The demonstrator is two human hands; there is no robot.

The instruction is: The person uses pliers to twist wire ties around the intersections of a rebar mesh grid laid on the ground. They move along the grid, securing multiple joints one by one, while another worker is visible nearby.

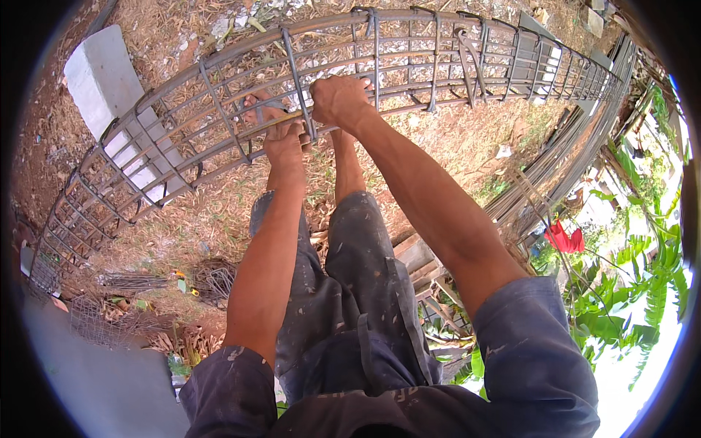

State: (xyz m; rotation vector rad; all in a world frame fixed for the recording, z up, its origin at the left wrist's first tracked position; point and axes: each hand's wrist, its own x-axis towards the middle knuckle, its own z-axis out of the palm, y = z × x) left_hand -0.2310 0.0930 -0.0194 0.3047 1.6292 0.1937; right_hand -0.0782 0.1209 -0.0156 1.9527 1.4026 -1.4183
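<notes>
A long rebar cage, made of lengthwise steel bars tied to square stirrups, stretches across in front of me. My right hand is closed at the cage beside one stirrup, knuckles up; its fingertips are out of sight. Just left of it and lower, my left hand is curled on the near bars by the same stirrup's lower corner. What exactly lies within its fingers is partly hidden. Farther right, metal pincers hang on the cage with their handles downward.
A pale concrete block stands under the cage at left, with a grey block under its right part. Long thin steel bars lie bundled at right. Loose stirrups are piled at lower left. My foot shows through the bars.
</notes>
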